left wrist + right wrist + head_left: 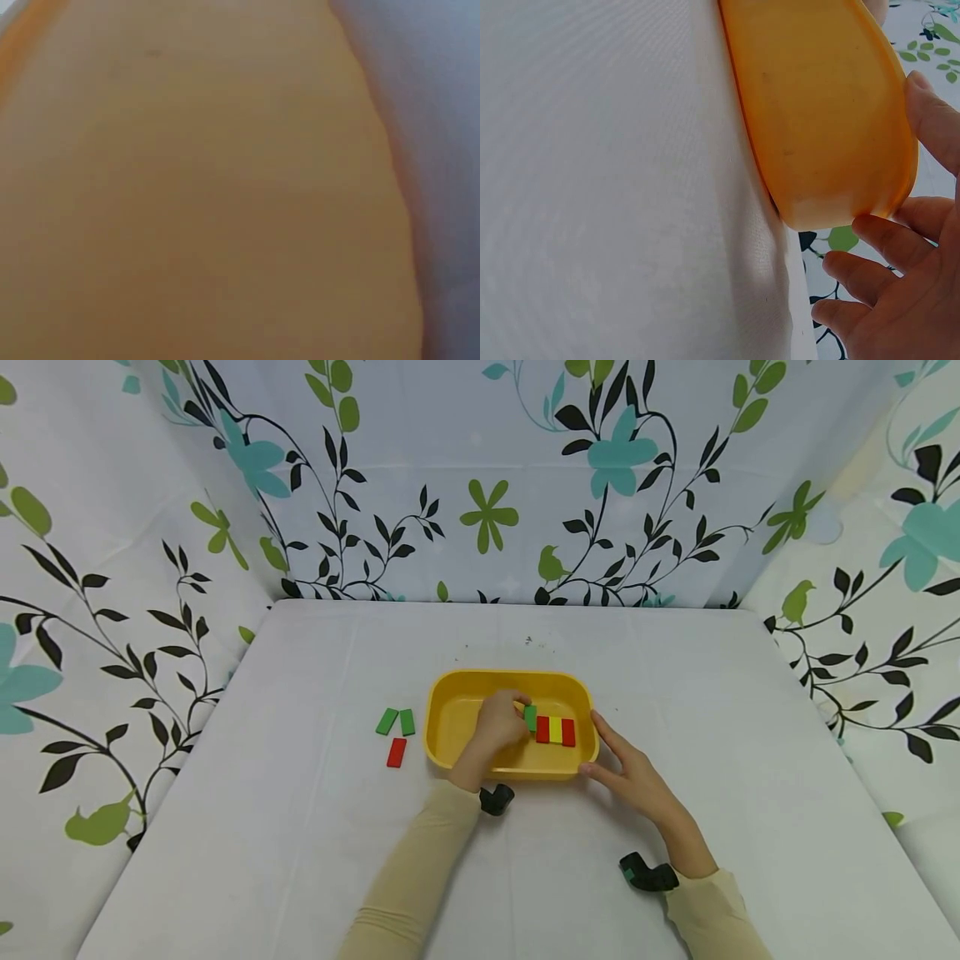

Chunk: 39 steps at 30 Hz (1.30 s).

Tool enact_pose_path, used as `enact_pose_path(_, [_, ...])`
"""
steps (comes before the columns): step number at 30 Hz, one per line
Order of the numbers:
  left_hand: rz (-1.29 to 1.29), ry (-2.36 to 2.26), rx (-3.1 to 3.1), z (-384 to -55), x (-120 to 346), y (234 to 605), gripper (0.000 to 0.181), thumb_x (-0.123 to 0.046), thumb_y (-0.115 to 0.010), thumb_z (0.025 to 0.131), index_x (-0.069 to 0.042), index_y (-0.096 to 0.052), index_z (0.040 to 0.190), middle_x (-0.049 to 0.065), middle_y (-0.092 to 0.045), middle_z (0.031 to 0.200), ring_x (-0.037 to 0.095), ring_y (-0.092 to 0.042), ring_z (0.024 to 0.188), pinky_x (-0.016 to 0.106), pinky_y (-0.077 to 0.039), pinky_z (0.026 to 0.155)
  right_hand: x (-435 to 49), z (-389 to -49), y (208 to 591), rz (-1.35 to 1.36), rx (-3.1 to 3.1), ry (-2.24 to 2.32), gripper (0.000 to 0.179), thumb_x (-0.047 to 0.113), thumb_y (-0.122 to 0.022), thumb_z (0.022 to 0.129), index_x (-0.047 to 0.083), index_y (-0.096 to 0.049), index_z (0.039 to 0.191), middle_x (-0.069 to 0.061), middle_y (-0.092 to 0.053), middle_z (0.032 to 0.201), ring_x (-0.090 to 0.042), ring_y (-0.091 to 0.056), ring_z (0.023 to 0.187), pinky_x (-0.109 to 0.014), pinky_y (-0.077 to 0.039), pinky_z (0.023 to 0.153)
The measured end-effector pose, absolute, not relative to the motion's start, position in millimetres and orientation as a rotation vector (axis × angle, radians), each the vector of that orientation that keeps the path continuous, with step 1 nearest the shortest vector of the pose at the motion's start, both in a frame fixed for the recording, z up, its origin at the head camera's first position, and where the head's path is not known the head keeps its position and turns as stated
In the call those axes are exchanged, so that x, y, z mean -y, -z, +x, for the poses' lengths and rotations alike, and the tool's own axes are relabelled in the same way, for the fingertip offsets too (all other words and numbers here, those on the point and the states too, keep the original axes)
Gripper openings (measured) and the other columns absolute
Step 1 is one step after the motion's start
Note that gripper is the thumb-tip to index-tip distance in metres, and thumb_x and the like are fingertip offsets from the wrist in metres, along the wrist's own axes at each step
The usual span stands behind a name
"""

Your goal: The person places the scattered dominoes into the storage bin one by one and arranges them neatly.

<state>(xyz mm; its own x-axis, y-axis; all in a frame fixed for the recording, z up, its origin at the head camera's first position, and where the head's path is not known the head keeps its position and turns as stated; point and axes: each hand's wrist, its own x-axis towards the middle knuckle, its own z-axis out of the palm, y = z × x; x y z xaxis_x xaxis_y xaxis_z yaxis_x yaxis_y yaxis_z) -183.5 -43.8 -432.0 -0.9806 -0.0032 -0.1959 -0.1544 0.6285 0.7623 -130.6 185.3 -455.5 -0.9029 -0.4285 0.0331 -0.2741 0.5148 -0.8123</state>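
Observation:
A yellow plastic tray [465, 760] stands in the middle of the table. Inside it, a red block [542, 729], a yellow block [555, 730] and another red block [568, 732] lie side by side in a row. My left hand [498, 727] reaches into the tray and pinches a green block [530, 717] at the row's left end; part of its grip is hidden. My right hand [633, 777] rests against the tray's right end with fingers spread. In the right wrist view, thumb and fingertips touch the tray's outer wall [825, 112].
Left of the tray lie two green blocks, one tilted [387, 722] and one more upright [407, 722], with a red block [396, 752] below them. White cloth covers the table [300, 827]. Patterned curtains [487, 443] enclose the back and sides.

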Motion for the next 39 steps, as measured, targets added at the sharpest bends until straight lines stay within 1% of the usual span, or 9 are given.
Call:
enact_pose_path(3, [-0.141, -1.248, -2.659, -182.0, 41.0, 433.1, 0.047, 0.008, -0.072, 0.073, -0.008, -0.069, 0.117, 0.010, -0.064, 0.094, 0.021, -0.050, 0.081, 0.024, -0.038, 0.061, -185.8, -131.2, 456.2, -0.618, -2.583, 1.334, 0.084, 0.030, -0.068, 0.091, 0.017, -0.018, 0.158, -0.014, -0.021, 0.162, -0.041, -0.021, 0.147, -0.061, -0.023, 0.113])
enact_pose_path(7, [-0.173, -1.257, -2.631, -179.9, 40.2, 433.3, 0.049, 0.009, -0.070, 0.073, -0.009, -0.068, 0.119, 0.011, -0.063, 0.098, 0.023, -0.048, 0.084, 0.025, -0.037, 0.061, -186.0, -132.2, 457.5, -0.633, -2.596, 1.321, 0.083, 0.029, -0.068, 0.092, 0.015, -0.018, 0.157, -0.014, -0.021, 0.162, -0.041, -0.021, 0.147, -0.060, -0.023, 0.114])
enact_pose_path(11, [-0.191, -1.239, -2.653, -178.8, 40.9, 433.4, 0.047, 0.009, -0.069, 0.074, -0.008, -0.068, 0.118, 0.012, -0.065, 0.103, 0.024, -0.049, 0.087, 0.025, -0.038, 0.063, -185.9, -132.4, 459.0, -0.636, -2.602, 1.315, 0.082, 0.028, -0.067, 0.092, 0.015, -0.019, 0.157, -0.014, -0.021, 0.162, -0.041, -0.021, 0.147, -0.060, -0.023, 0.113])
enact_pose_path(14, [-0.197, -1.209, -2.666, -178.6, 40.7, 433.7, 0.046, 0.008, -0.068, 0.075, -0.008, -0.068, 0.118, 0.012, -0.065, 0.108, 0.025, -0.050, 0.091, 0.026, -0.041, 0.068, -185.6, -132.3, 459.2, -0.631, -2.599, 1.315, 0.082, 0.028, -0.067, 0.092, 0.016, -0.019, 0.157, -0.014, -0.021, 0.162, -0.041, -0.021, 0.147, -0.061, -0.023, 0.113])
enact_pose_path(19, [-0.203, -1.148, -2.689, -178.5, 39.3, 434.3, 0.044, 0.005, -0.069, 0.077, -0.008, -0.068, 0.119, 0.010, -0.065, 0.116, 0.024, -0.052, 0.097, 0.030, -0.049, 0.081, -185.3, -132.1, 457.8, -0.616, -2.595, 1.319, 0.083, 0.029, -0.068, 0.092, 0.017, -0.019, 0.157, -0.013, -0.021, 0.162, -0.040, -0.020, 0.148, -0.059, -0.023, 0.114])
enact_pose_path(26, [-0.185, -1.059, -2.738, -178.5, 39.4, 435.8, 0.044, 0.002, -0.070, 0.076, -0.012, -0.070, 0.117, 0.006, -0.067, 0.115, 0.023, -0.055, 0.093, 0.028, -0.048, 0.074, -185.4, -131.7, 456.6, -0.622, -2.582, 1.331, 0.084, 0.029, -0.068, 0.091, 0.016, -0.018, 0.158, -0.013, -0.020, 0.162, -0.039, -0.020, 0.148, -0.059, -0.023, 0.114])
enact_pose_path(31, [-0.163, -1.030, -2.743, -178.4, 38.9, 436.4, 0.044, 0.001, -0.070, 0.076, -0.013, -0.070, 0.118, 0.005, -0.067, 0.118, 0.024, -0.056, 0.096, 0.029, -0.049, 0.077, -185.8, -132.0, 458.0, -0.628, -2.579, 1.335, 0.084, 0.029, -0.068, 0.092, 0.016, -0.017, 0.158, -0.013, -0.019, 0.162, -0.040, -0.019, 0.148, -0.060, -0.022, 0.114])
enact_pose_path(39, [-0.143, -1.036, -2.748, -177.3, 38.7, 435.4, 0.048, 0.003, -0.069, 0.075, -0.012, -0.069, 0.120, 0.006, -0.067, 0.122, 0.023, -0.055, 0.093, 0.024, -0.045, 0.067, -185.9, -131.9, 458.6, -0.645, -2.590, 1.324, 0.085, 0.028, -0.068, 0.091, 0.016, -0.017, 0.158, -0.014, -0.020, 0.162, -0.040, -0.020, 0.148, -0.060, -0.023, 0.114])
